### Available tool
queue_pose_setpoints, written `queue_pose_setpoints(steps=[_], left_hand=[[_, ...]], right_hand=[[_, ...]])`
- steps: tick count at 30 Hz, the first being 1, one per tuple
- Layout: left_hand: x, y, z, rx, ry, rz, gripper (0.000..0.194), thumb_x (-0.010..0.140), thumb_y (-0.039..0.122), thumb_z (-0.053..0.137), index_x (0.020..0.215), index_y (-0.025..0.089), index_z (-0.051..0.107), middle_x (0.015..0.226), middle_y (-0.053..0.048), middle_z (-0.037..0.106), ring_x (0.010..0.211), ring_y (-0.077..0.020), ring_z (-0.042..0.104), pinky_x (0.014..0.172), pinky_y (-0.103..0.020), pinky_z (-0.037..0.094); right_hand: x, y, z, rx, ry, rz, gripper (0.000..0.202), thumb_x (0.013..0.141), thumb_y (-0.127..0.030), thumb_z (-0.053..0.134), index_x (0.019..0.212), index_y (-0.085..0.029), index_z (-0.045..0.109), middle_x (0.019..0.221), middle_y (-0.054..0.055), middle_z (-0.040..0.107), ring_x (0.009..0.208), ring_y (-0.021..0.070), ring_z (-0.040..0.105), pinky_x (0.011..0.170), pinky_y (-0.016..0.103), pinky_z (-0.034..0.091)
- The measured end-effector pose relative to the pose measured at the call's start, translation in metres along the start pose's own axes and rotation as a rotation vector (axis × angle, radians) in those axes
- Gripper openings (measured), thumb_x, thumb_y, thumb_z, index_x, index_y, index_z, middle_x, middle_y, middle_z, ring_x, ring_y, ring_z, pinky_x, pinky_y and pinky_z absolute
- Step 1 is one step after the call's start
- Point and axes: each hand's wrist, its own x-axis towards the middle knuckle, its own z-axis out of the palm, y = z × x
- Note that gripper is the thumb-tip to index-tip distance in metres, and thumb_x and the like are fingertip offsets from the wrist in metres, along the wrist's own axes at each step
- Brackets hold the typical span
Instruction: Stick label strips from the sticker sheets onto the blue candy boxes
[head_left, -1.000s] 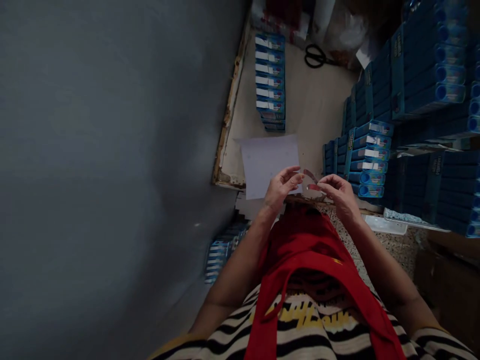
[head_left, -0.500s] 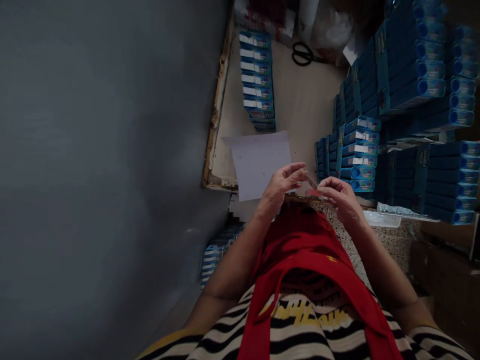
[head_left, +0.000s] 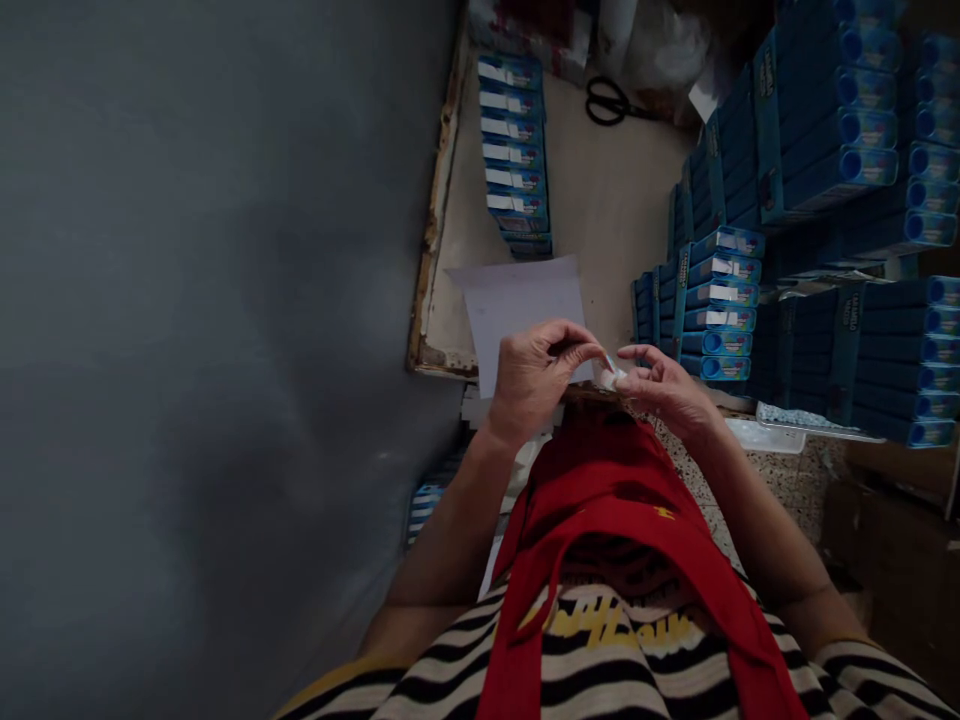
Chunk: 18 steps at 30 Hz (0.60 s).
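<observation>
My left hand (head_left: 534, 375) is bent at the wrist over the near edge of a white sheet of paper (head_left: 517, 300), thumb and forefinger pinched on a small whitish strip (head_left: 610, 374). From the other side my right hand (head_left: 666, 392) grips the same strip between thumb and fingertip, its forefinger raised. The strip is shiny in places and too small to identify. Both hands are over the table's front edge, just before the red apron (head_left: 600, 470).
A row of blue boxes (head_left: 514, 150) with white labels stands at the table's back left. More blue boxes (head_left: 724, 295) are stacked to the right. Black-handled scissors (head_left: 607, 102) lie at the back near plastic bags (head_left: 667, 50). A grey wall (head_left: 210, 350) fills the left side.
My left hand has turned over, its back now up, and shifted slightly left. My right hand has moved a little left, and its forefinger has lifted. The strip looks more bunched.
</observation>
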Motion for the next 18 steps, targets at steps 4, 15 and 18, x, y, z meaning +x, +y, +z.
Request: queue_pose_setpoints(steps=[4,15,18], left_hand=[[-0.013,0.008,-0.008,0.142,0.017,0.004,0.012,0.087,0.028,0.080,0.078,0.022,0.078,0.077,-0.002,0.077,0.075,-0.0165,0.068,0.072,-0.027,0.052],[-0.022,-0.016,-0.021,-0.025,0.101,-0.291,0.019,0.081,0.038,0.077,0.078,0.020,0.071,0.073,0.000,0.068,0.070,-0.0152,0.061,0.070,-0.027,0.051],[-0.023,-0.016,-0.021,-0.038,0.105,-0.292,0.020,0.079,0.038,0.078,0.077,0.020,0.070,0.071,0.000,0.066,0.069,-0.0147,0.059,0.070,-0.026,0.049]], right_hand=[[0.006,0.001,-0.003,-0.029,-0.141,0.039,0.073,0.061,-0.040,0.103,0.117,-0.023,0.059,0.058,-0.014,0.053,0.049,0.0064,0.036,0.050,0.021,0.025],[0.001,0.015,0.010,-0.021,0.014,-0.071,0.069,0.050,-0.039,0.107,0.100,-0.023,0.062,0.070,-0.008,0.067,0.059,0.0091,0.057,0.057,0.021,0.040],[0.002,0.013,0.008,-0.066,0.015,-0.064,0.069,0.050,-0.040,0.106,0.101,-0.022,0.064,0.067,-0.008,0.066,0.056,0.0089,0.055,0.054,0.022,0.037]])
